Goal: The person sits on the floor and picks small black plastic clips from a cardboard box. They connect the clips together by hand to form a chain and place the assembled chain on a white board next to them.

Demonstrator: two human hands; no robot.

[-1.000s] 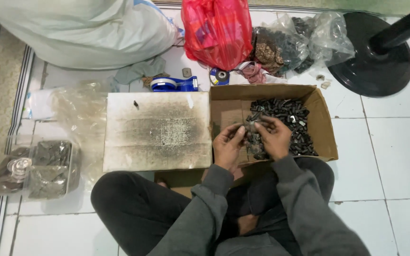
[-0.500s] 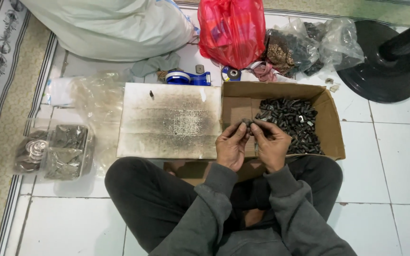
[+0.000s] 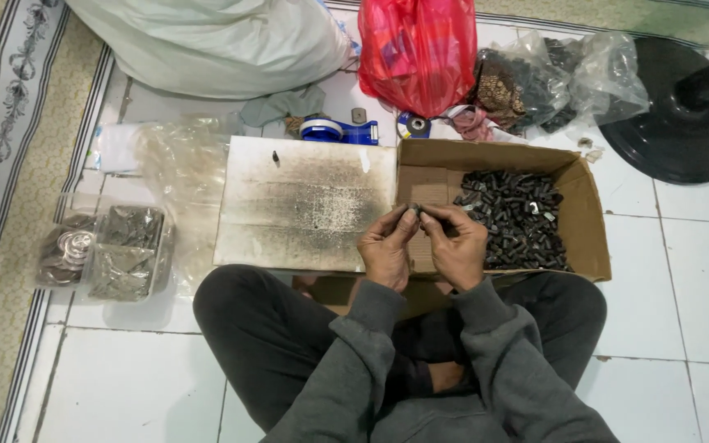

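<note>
I sit cross-legged on a white tiled floor behind an open cardboard box (image 3: 588, 215). A heap of small dark metal parts (image 3: 519, 230) fills its right half. My left hand (image 3: 387, 246) and my right hand (image 3: 458, 246) meet over the box's near left corner. Their fingertips pinch one small dark part (image 3: 414, 212) between them. A flat, soot-stained cardboard sheet (image 3: 305, 201) lies just left of the box, touching it.
Clear plastic packs of metal pieces (image 3: 121, 250) lie at the left. Behind the box are a blue tape dispenser (image 3: 340, 130), a red plastic bag (image 3: 418, 51), clear bags of dark parts (image 3: 535, 78) and a white sack (image 3: 215, 41). A black round stand base (image 3: 683, 115) sits at the right.
My hands drew back from the heap of parts toward the box's near left corner and came together on one small part. The view has shifted, so the scene sits further right.
</note>
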